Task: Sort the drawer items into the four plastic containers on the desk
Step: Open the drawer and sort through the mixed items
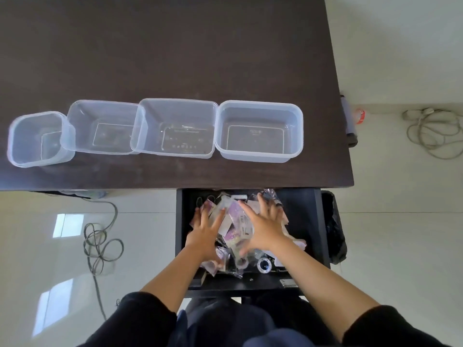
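Both hands [235, 229] spread flat on packets [238, 221] in open drawer [300, 221], gripping nothing; four containers [175, 106] ahead on counter [175, 46], leftward, nearer left hand [204, 234].

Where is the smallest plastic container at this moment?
The smallest container stands at the left end of the row on the desk, touching the next container.

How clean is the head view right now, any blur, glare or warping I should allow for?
Head view: both hands, left and right, are motion-blurred over the drawer clutter; bright window reflections glare on the floor at left; wide-angle warping bows the desk edges; the four containers are sharp but see-through, so their rims read faintly.
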Motion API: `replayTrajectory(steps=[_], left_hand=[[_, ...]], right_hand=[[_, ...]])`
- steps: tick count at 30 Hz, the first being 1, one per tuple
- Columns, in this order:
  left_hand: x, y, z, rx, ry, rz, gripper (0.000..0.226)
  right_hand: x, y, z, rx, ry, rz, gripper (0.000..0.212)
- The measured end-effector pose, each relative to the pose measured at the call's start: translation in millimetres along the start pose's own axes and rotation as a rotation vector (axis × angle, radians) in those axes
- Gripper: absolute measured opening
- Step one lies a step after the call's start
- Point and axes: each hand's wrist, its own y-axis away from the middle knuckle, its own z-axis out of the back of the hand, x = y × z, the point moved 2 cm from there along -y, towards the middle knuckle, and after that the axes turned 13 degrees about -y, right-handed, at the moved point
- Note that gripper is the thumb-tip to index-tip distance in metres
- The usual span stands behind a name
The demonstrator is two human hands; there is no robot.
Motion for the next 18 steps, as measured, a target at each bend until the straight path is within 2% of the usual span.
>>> replayTrajectory(steps=[4, 9, 12, 18], left_hand=[[-1, 12, -9, -0.091, 0.026, 0.084, 0.110], [-3, 19, -15, -0.155, 0.016, 0.099, 0.077], [-1, 21, -18, -0.195, 0.071, 0.070, 0.059], [1, 28, -8, -0.289, 0.367, 0.121, 0.026]], right_hand=[[-1, 4, -21, -0.020, 0.159, 0.057, 0.121], [-4, 12, -24, -0.150, 0.168, 0.206, 0.067], [-8, 17, -18, -0.154, 0.116, 0.257, 0.044], [3, 26, 0, -0.114, -0.001, 0.270, 0.042]])
